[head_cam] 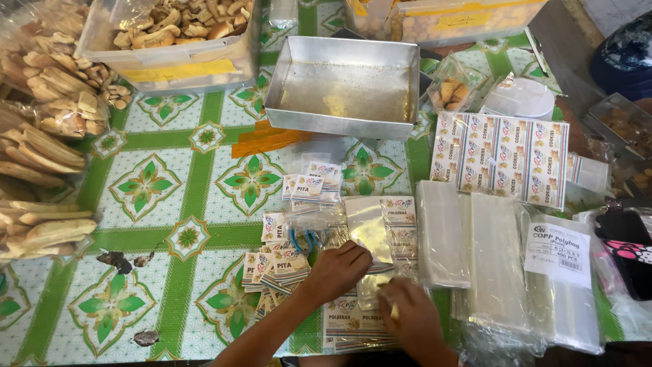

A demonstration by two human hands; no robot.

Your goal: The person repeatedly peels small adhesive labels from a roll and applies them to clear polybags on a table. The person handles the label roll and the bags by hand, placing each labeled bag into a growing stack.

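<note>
So both hands sit close together, left hand [337, 270] and right hand [411, 314] pinching a clear plastic bag [370, 234] above label stacks [285, 261].

My table [170, 197], green-patterned cloth: metal tray [343, 85], label stacks [299, 224], clear bag piles [502, 265], label sheet [501, 158], biscuit bags [41, 136].

On the desk [183, 177], the metal tray [345, 85] sits at the far middle, with an open box of biscuits [173, 34] to its left and bagged bread sticks [41, 136] along the left edge. Right of the tray lies a sheet of labels [501, 158]. Nearer, stacks of clear bags [475, 251] lie right of the small label piles [299, 224]. The left hand [337, 268] and right hand [411, 316] rest on those piles at the near edge.
</note>
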